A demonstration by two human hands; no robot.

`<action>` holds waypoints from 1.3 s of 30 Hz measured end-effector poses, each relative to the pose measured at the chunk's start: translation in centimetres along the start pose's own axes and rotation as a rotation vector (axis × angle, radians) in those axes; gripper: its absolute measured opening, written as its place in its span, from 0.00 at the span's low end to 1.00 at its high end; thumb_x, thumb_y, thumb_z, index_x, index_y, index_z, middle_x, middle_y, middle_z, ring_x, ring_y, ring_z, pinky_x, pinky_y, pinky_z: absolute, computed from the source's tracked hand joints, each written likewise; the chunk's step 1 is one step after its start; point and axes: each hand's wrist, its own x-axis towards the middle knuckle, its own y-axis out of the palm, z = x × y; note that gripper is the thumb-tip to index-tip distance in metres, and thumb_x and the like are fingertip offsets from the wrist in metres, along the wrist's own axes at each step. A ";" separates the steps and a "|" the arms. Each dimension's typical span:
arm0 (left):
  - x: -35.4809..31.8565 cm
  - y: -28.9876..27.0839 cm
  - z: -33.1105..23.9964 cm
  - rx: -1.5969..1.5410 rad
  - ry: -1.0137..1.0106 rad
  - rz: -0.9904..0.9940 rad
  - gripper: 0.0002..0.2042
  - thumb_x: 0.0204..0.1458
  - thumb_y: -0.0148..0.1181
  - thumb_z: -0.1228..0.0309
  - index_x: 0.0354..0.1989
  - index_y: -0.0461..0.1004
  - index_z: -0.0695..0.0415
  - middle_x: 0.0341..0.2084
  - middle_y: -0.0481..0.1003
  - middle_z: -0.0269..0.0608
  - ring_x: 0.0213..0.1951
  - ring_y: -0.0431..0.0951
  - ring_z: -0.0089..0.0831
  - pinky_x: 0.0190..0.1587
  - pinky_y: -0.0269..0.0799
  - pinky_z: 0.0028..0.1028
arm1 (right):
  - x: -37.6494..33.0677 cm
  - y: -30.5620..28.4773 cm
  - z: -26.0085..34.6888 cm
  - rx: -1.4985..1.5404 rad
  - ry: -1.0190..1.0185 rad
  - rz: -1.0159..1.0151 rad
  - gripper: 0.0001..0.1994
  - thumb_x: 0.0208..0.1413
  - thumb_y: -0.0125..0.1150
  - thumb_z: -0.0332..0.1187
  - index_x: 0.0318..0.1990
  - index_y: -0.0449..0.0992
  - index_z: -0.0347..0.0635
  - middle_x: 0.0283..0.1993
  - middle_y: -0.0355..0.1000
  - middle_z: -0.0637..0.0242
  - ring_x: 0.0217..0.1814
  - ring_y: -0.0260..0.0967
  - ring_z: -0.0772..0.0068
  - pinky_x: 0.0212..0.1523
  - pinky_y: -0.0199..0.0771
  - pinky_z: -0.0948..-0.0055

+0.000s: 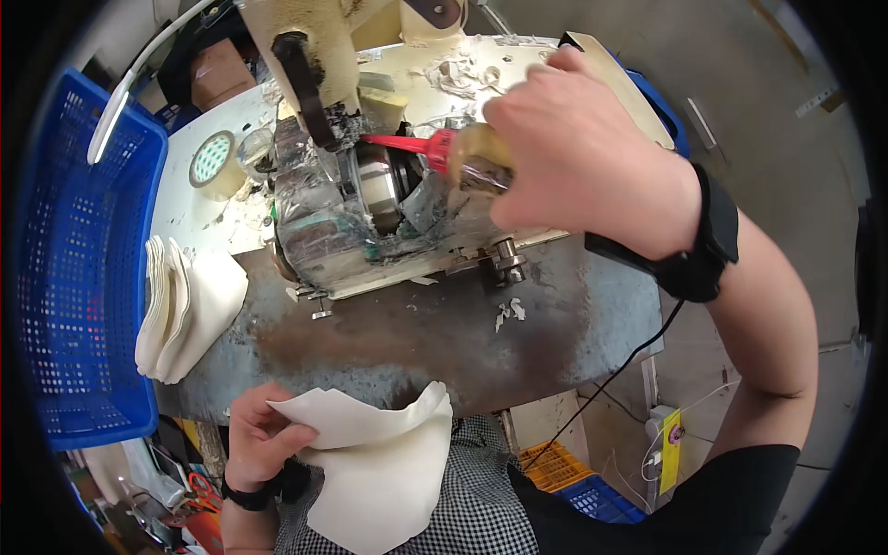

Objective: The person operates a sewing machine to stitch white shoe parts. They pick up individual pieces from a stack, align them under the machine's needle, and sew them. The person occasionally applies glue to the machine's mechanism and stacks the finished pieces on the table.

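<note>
The bottle (479, 159) lies tipped nearly level above the machine (319, 231), its yellowish body see-through in part with a darker patch showing low on its side; the fingers hide too much to tell how full it is. Its red nozzle (433, 146) points left across the top of the machine, the thin tip just beside the dark block over the shiny metal wheel (377, 190), though whether it touches cannot be told. The right hand (578, 139), above the right part of the machine, is curled around the bottle. Left of the machine stands a deep blue basket (83, 194) with rows of small holes in its walls, and low to the right of the machine, under the edge of the surface (416, 347), are an orange crate (553, 465) and a blue crate (601, 499) whose contents cannot be made out. In front of the machine, over the person's lap, hangs a white sheet (379, 472), smooth and pliable, with uneven cut edges and its upper part folded over. The left hand (264, 435) has it by the upper left corner, pinched between thumb and bent fingers. Several folded white pieces (190, 310) lie together to the left front of the machine, near the basket. The machine's body is smeared grey and green, with pale scraps (462, 76) heaped behind it, and a roll of tape (214, 159) sits to its left.
</note>
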 end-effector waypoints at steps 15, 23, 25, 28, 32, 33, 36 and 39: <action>10.7 -1.5 -7.1 0.745 0.236 -0.164 0.21 0.49 0.58 0.77 0.53 0.67 0.65 0.38 0.73 0.39 0.42 0.72 0.24 0.48 0.68 0.24 | -0.1 -0.1 -0.4 0.059 0.101 0.083 0.16 0.29 0.63 0.40 0.24 0.76 0.35 0.19 0.70 0.55 0.30 0.71 0.55 0.52 0.62 0.68; 22.3 -0.5 -10.1 0.945 0.514 -0.070 0.14 0.48 0.57 0.77 0.45 0.72 0.65 0.34 0.76 0.37 0.39 0.73 0.26 0.42 0.68 0.27 | 0.4 -0.6 -0.2 0.054 0.036 0.045 0.13 0.29 0.64 0.37 0.21 0.76 0.35 0.21 0.71 0.55 0.30 0.71 0.57 0.53 0.62 0.67; 23.9 -1.2 -9.9 0.944 0.534 -0.057 0.13 0.47 0.58 0.77 0.43 0.72 0.66 0.31 0.76 0.36 0.36 0.73 0.24 0.40 0.69 0.28 | 0.3 -0.8 -0.2 0.041 0.007 0.044 0.12 0.29 0.64 0.36 0.20 0.76 0.36 0.22 0.72 0.55 0.31 0.72 0.57 0.53 0.62 0.66; 25.4 -3.2 -9.6 1.099 0.602 -0.109 0.11 0.45 0.59 0.77 0.38 0.72 0.65 0.29 0.75 0.37 0.33 0.72 0.26 0.37 0.69 0.30 | 0.6 -1.3 -0.3 0.022 -0.022 0.026 0.12 0.28 0.64 0.35 0.21 0.76 0.35 0.22 0.72 0.55 0.31 0.72 0.57 0.54 0.62 0.66; 25.5 -3.3 -9.6 1.161 0.646 -0.048 0.11 0.44 0.61 0.77 0.36 0.71 0.65 0.30 0.75 0.40 0.33 0.72 0.27 0.37 0.69 0.31 | 1.0 -1.3 -0.7 0.001 -0.033 -0.007 0.11 0.28 0.64 0.34 0.21 0.76 0.35 0.23 0.72 0.55 0.31 0.71 0.56 0.55 0.62 0.65; 25.5 -3.3 -9.4 1.157 0.656 -0.045 0.11 0.43 0.61 0.77 0.37 0.71 0.65 0.30 0.75 0.40 0.33 0.72 0.27 0.37 0.69 0.31 | 1.1 -1.1 -0.9 -0.003 -0.034 -0.018 0.11 0.28 0.64 0.34 0.21 0.76 0.35 0.23 0.72 0.55 0.31 0.71 0.56 0.55 0.62 0.65; 25.2 -3.0 -8.8 1.088 0.635 -0.040 0.12 0.44 0.61 0.78 0.38 0.71 0.65 0.31 0.75 0.40 0.33 0.72 0.25 0.36 0.69 0.30 | 1.5 -0.7 -1.2 -0.008 -0.039 -0.051 0.11 0.27 0.64 0.33 0.21 0.76 0.35 0.23 0.72 0.55 0.31 0.71 0.56 0.55 0.62 0.65; 24.8 -2.7 -9.1 1.053 0.644 -0.010 0.11 0.45 0.60 0.79 0.39 0.71 0.66 0.32 0.75 0.38 0.34 0.71 0.22 0.35 0.69 0.27 | 2.1 -0.3 -1.5 0.009 -0.048 -0.129 0.11 0.27 0.64 0.32 0.20 0.76 0.34 0.23 0.72 0.54 0.30 0.71 0.55 0.55 0.62 0.65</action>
